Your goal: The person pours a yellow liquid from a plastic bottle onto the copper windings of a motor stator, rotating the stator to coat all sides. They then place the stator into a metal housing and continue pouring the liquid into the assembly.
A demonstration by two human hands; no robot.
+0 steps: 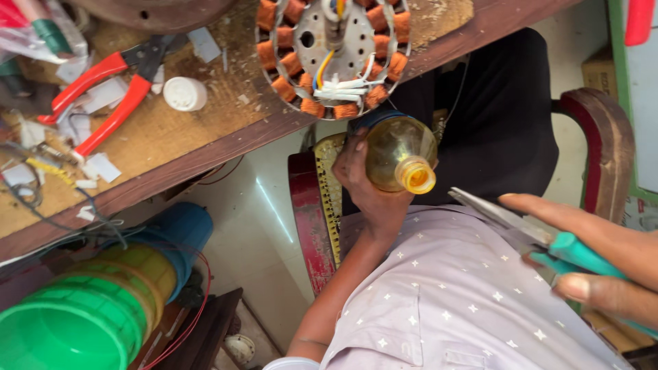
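My left hand (367,185) had its grip closed around an amber bottle (399,154), fingers wrapped over its body, the uncapped mouth turned toward the camera near the middle of the frame. My right hand (603,257), at the right edge, was shut on a pair of scissors (528,229) by their teal handles, the pale blades closed and pointing left toward the bottle without touching it. Both hands hung above my lap, over my pale star-patterned shirt (452,294). Just above the bottle, at the top centre, a motor stator (334,55) with copper-coloured coils and white and yellow wires lay on the edge of the wooden desk (178,144). Further left on the desk lay red-handled pliers (110,92), a small white cap (184,94) beside them, and scraps of white paper. In the lower left corner, below the desk, stood stacked green, yellow and blue tubs (89,315). A dark red chair arm (606,144) showed at the right.
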